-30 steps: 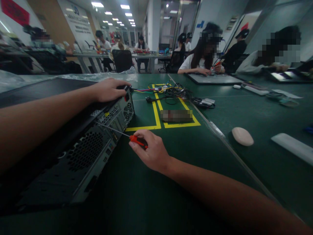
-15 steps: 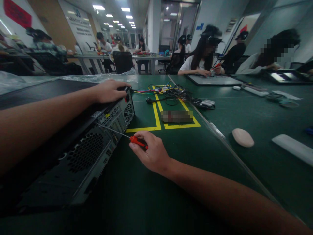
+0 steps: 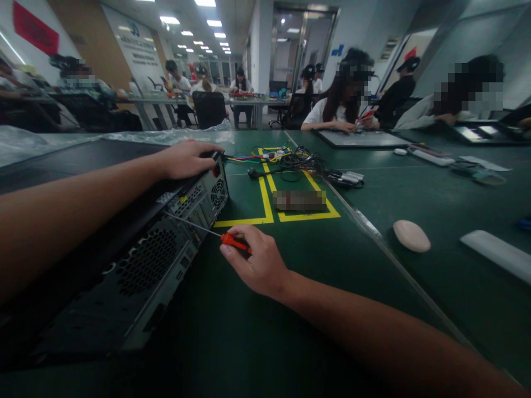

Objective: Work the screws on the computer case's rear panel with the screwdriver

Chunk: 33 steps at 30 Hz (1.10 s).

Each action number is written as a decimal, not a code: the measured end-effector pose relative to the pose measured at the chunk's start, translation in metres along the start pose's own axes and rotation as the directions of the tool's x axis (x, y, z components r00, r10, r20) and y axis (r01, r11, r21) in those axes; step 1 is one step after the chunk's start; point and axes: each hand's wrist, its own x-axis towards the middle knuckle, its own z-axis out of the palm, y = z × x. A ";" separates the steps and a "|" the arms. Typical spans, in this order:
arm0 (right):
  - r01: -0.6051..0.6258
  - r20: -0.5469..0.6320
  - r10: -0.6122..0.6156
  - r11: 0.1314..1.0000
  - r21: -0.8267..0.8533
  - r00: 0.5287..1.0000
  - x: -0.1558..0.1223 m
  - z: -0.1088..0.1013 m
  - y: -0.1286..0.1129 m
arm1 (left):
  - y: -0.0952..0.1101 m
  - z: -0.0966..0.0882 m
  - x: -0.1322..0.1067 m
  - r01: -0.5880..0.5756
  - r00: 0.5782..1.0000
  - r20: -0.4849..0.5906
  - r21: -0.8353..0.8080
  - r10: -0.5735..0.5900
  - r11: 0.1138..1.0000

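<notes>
Bracing the case [image 3: 147, 262] on the tabletop [image 3: 232, 337], left hand [image 3: 191, 158] spread atop, we grip the screwdriver [image 3: 233, 241] in our right hand [image 3: 260, 260], tip at the back: likely unscrewing or tightening; next calls for steady pressure.

Black computer case [image 3: 133, 215] on its side, orange-handled screwdriver [image 3: 231, 240] at rear panel [image 3: 145, 264]

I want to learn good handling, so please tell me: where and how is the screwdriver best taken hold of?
Probably take the screwdriver by its red handle from the right: this part is thicker and points away from the computer's back, while the thin shaft slants left toward it.
</notes>
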 end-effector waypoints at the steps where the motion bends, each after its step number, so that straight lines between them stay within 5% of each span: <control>1: -0.003 0.002 0.003 1.000 0.001 1.000 0.000 0.000 0.000 | 0.000 0.000 0.000 0.000 1.000 0.001 0.001 0.000 1.000; 33: 0.015 0.003 -0.015 0.999 0.038 1.000 0.000 0.000 0.001 | 0.006 0.001 -0.003 0.010 1.000 -0.019 -0.028 -0.010 1.000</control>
